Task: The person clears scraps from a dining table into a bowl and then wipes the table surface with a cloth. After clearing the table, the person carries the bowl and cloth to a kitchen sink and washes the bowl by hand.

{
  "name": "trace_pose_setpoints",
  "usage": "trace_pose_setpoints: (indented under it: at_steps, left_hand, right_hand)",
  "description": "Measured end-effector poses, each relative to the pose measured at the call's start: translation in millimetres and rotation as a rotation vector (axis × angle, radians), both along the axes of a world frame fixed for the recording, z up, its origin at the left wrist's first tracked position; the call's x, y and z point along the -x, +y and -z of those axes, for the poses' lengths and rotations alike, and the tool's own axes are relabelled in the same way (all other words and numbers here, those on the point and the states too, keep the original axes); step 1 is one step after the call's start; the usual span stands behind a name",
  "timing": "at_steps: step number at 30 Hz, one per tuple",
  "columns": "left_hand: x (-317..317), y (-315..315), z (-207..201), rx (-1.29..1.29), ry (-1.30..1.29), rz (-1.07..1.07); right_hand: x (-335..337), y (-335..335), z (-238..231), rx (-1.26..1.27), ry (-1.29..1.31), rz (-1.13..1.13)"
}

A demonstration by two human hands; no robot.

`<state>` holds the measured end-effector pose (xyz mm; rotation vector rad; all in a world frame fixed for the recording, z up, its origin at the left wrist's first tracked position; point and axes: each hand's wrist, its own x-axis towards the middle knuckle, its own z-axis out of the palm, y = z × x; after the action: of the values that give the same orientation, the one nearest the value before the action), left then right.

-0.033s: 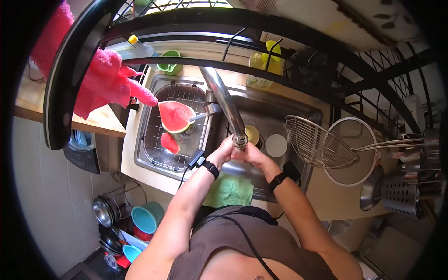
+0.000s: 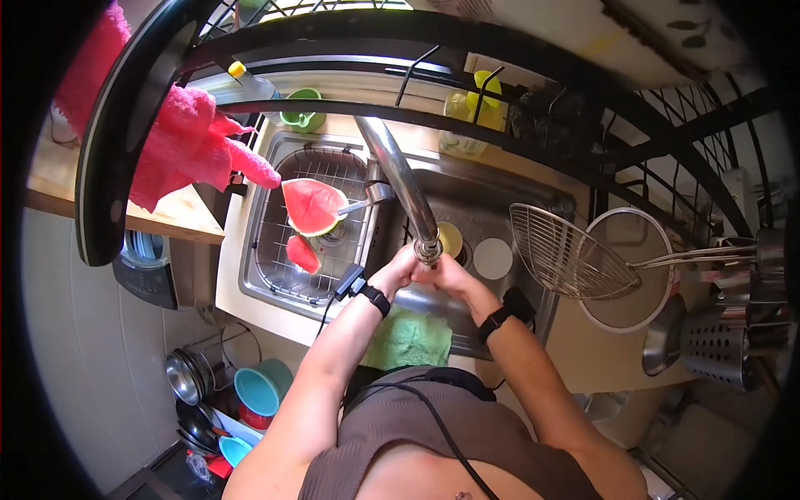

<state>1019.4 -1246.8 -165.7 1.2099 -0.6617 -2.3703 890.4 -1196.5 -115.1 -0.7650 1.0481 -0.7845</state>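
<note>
Both of my hands meet right under the spout end of the chrome faucet (image 2: 392,167), over the right sink basin (image 2: 500,192). My left hand (image 2: 402,268) and my right hand (image 2: 451,275) seem to touch each other. The spout covers most of the fingers, so whether they hold anything is hidden. Just beyond the hands, a yellowish round dish (image 2: 450,239) and a white round piece (image 2: 493,259) lie in the basin. On the wire rack of the left basin rest a large cut watermelon piece (image 2: 312,207) and a smaller red watermelon piece (image 2: 302,254).
A black rack (image 2: 350,33) arches above the sink. Pink cloth (image 2: 187,142) hangs at left. A wire skimmer (image 2: 567,250) and a round strainer (image 2: 625,308) hang at right. A green cloth (image 2: 408,340) lies at the sink's front edge. A green cup (image 2: 304,112) stands behind.
</note>
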Motion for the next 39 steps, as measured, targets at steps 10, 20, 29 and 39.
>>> trace_pose_setpoints:
  at_steps: [10,20,29,39]
  left_hand:
    - [-8,-1,-35,-0.195,0.081,0.241]
    - [-3,4,-42,-0.080,-0.013,0.066]
    - [10,-3,-32,0.060,0.190,-0.084]
    - [30,5,-56,-0.085,0.367,-0.039]
  right_hand:
    - [30,8,5,-0.137,-0.505,0.379]
    - [36,3,-5,0.198,0.262,0.587]
    - [-3,19,-4,0.713,0.695,0.252]
    - [48,-17,63,0.024,0.307,0.657]
